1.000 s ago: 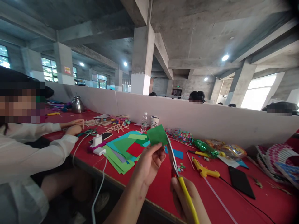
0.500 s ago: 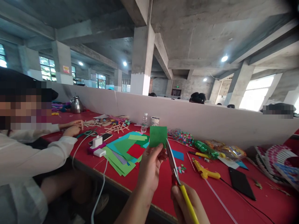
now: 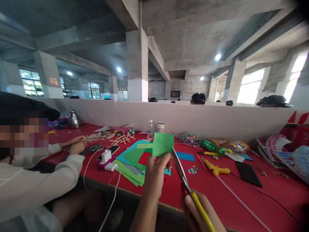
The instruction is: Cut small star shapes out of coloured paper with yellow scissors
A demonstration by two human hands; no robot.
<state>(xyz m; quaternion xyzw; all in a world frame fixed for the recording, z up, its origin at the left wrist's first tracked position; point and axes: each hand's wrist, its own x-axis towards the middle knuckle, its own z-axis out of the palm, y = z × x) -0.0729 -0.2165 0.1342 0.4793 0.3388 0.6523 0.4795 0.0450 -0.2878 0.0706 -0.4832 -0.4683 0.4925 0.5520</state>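
A square of green paper [image 3: 163, 144] stands upright in front of me, its lower edge pinched between the thumb and fingers of my left hand [image 3: 156, 170]. My right hand [image 3: 200, 209] is closed around the yellow and red handles of a pair of scissors [image 3: 180, 169]. The scissors point up and to the left, and their tips are at the right edge of the green paper. Whether the blades touch the paper I cannot tell. Behind my left hand lie overlapping coloured sheets [image 3: 131, 161] in green, blue, lilac and red.
A yellow glue gun [image 3: 216, 167], black tablet-like slab [image 3: 248, 174], green bottle [image 3: 212, 146] and star sequins [image 3: 192, 169] lie to the right. A water bottle [image 3: 150, 130] stands near the partition [image 3: 217, 119]. White chargers [image 3: 107, 158] and a co-worker's hands [image 3: 78, 144] are at the left.
My view has turned slightly right and tilted. The green paper now catches more light and looks paler. Both hands keep their hold, with the scissors still by the paper's right edge.
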